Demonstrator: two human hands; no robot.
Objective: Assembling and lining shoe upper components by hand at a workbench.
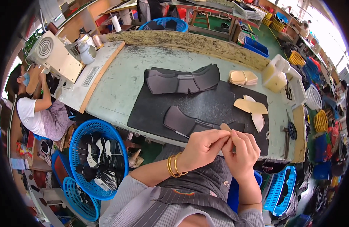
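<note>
My left hand [205,147] and my right hand [241,153] meet above the front edge of the black mat [153,109]. Their fingertips are pinched together on a small tan piece [225,127], which shows above the fingers. Just beyond my left hand, a dark, curved, shoe-upper-like piece [177,119] lies on the mat, its right part hidden by my hands. Farther back rests a stack of similar dark pieces [163,83]. To the right, cream and pale curved pieces [251,106] lie crossed, with a cream stack [243,77] behind them.
A hammer [286,145] and black-handled scissors [292,130] lie at the table's right, near a plastic jug [274,81]. Left are a sewing machine [55,56] and a seated, masked person [34,109]. Blue baskets [125,160] holding dark and white pieces stand below the table.
</note>
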